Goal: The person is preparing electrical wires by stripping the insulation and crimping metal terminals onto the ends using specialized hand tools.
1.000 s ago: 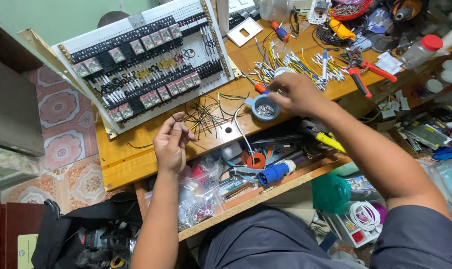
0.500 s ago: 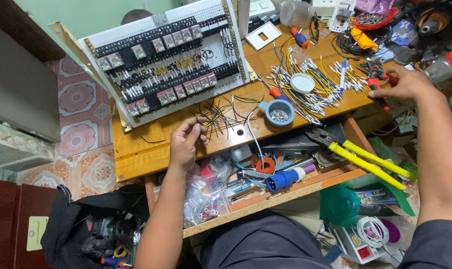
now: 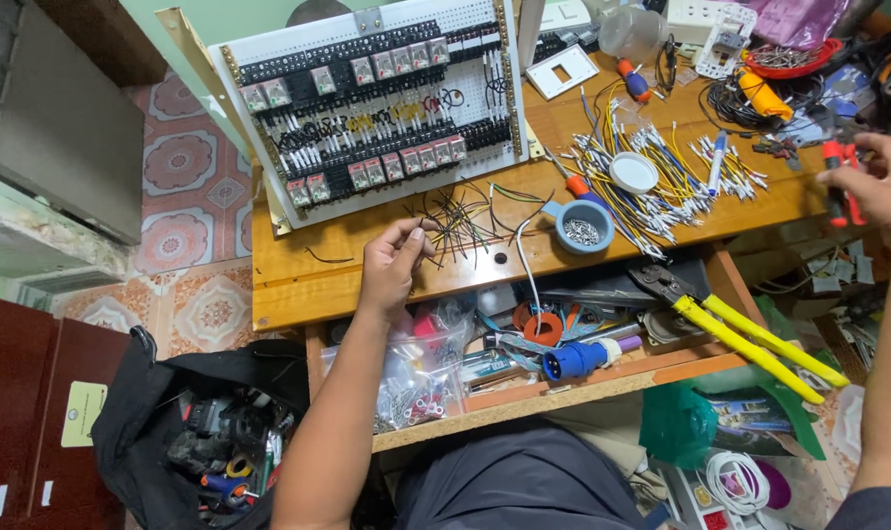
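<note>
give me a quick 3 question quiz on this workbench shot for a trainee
1. True or false: the right hand grips a red-handled tool.
2. What does the left hand pinch? A) a thin dark wire B) a screwdriver C) a blue plug
3. Fill in: the big yellow-handled crimper lies in the open ____ under the table top.

Key
1. True.
2. A; the blue plug lies in the drawer.
3. Drawer.
</note>
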